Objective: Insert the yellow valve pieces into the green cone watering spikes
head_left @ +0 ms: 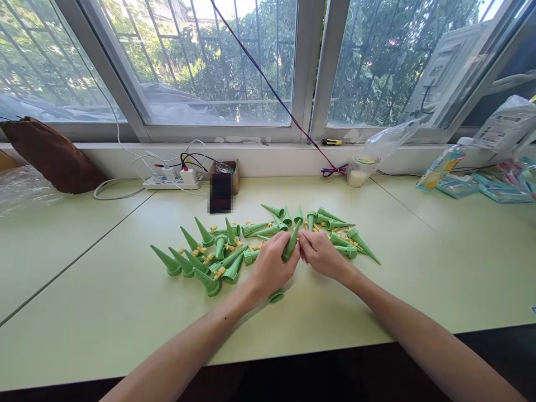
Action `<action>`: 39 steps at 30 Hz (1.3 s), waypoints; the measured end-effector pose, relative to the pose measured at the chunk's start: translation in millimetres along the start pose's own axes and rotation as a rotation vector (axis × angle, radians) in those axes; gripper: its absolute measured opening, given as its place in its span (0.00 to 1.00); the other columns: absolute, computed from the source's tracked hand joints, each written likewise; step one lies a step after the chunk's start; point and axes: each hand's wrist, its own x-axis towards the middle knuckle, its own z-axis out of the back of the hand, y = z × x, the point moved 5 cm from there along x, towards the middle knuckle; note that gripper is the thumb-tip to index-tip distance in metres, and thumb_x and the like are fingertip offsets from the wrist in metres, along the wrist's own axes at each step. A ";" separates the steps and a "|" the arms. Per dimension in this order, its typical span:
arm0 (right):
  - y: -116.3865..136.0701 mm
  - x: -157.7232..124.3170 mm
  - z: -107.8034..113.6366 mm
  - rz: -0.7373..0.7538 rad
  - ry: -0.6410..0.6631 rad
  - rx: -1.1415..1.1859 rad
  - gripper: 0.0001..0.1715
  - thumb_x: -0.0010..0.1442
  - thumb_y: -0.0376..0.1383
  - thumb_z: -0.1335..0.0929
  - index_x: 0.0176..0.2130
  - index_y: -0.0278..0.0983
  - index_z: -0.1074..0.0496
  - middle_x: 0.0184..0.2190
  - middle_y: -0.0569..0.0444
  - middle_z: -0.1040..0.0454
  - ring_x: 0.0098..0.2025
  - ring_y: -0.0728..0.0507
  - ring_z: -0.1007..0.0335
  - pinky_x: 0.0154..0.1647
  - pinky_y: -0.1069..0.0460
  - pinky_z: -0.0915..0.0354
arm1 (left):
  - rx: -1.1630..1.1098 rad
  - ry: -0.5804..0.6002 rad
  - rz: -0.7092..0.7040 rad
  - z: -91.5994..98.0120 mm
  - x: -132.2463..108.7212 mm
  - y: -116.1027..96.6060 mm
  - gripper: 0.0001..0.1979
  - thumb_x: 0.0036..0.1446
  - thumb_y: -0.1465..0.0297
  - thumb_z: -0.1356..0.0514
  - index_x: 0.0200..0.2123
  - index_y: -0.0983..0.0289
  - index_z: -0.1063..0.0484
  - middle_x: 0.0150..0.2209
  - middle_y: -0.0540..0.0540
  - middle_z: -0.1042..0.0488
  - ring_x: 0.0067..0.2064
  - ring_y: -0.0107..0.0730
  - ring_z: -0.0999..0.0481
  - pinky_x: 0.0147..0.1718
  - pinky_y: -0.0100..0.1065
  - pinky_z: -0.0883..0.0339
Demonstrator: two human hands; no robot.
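My left hand [273, 262] is closed around a green plastic watering spike [292, 241], its pointed end tilted up. Against the side of that spike, the fingertips of my right hand [322, 252] are pinched together. A speck of yellow shows there, but my fingers hide most of whatever they hold. Many more green watering spikes [167, 261] lie or stand on the table to the left of and behind my hands. Small yellow valves [219, 272] are scattered among them. One spike [276, 296] lies under my left wrist, partly covered.
The pale green table [104, 301] runs up to a windowsill. At the back are a power strip [167, 181] with cables, a small cardboard box [234, 177] behind a blurred dark object [220, 192], and a plastic bag [377, 153]. A bottle [441, 167] lies tilted at right.
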 end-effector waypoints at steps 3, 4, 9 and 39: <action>0.4 0.1 0.1 0.006 -0.002 -0.007 0.22 0.69 0.38 0.44 0.24 0.40 0.43 0.17 0.58 0.36 0.20 0.48 0.42 0.25 0.52 0.46 | 0.002 0.000 0.002 -0.3 0.1 -0.1 0.12 0.61 0.72 0.45 0.25 0.61 0.44 0.26 0.49 0.34 0.26 0.26 0.37 0.27 0.30 0.43; 0.3 0.2 0.2 0.007 -0.003 -0.007 0.21 0.69 0.38 0.44 0.24 0.40 0.43 0.17 0.58 0.36 0.20 0.48 0.42 0.25 0.52 0.47 | 0.002 0.000 0.003 -0.4 0.1 0.0 0.12 0.61 0.72 0.45 0.25 0.61 0.44 0.26 0.49 0.34 0.26 0.26 0.37 0.27 0.30 0.43; -0.4 0.1 -0.3 0.004 0.003 -0.002 0.21 0.69 0.38 0.44 0.24 0.40 0.43 0.16 0.59 0.37 0.20 0.48 0.43 0.25 0.52 0.47 | 0.002 0.007 0.010 -0.2 0.0 0.8 0.13 0.61 0.72 0.46 0.25 0.61 0.46 0.26 0.49 0.35 0.27 0.26 0.37 0.27 0.30 0.44; -12.3 1.8 -8.5 0.019 0.104 -0.158 0.20 0.68 0.34 0.44 0.23 0.39 0.47 0.19 0.58 0.38 0.22 0.49 0.46 0.26 0.52 0.50 | 0.087 0.199 0.020 -8.3 -0.2 3.0 0.06 0.61 0.73 0.48 0.31 0.61 0.39 0.31 0.52 0.30 0.33 0.33 0.31 0.34 0.33 0.39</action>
